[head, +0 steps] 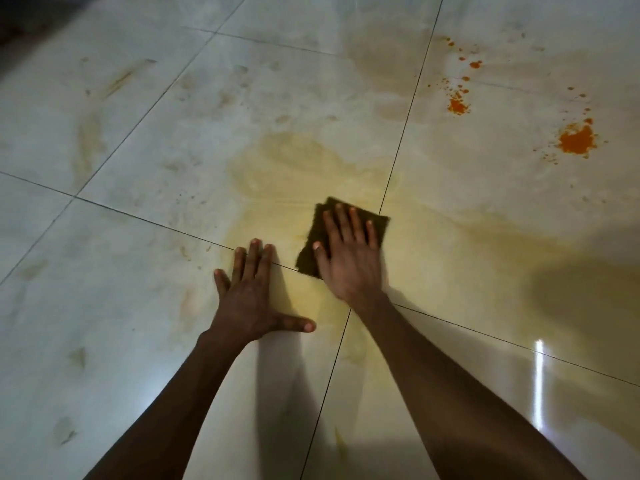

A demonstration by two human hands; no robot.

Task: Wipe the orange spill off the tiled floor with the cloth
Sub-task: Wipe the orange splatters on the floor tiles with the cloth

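Glossy pale tiled floor (145, 140) fills the view, dark grout lines (401, 150) crossing, bright light glare (539, 382) at four o'clock.

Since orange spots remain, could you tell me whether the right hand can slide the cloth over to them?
Probably yes: the right hand lies flat on the cloth, and only bare floor separates it from the orange spill.

head cam | looks steeply down, forward | close over tiled floor (138, 306)
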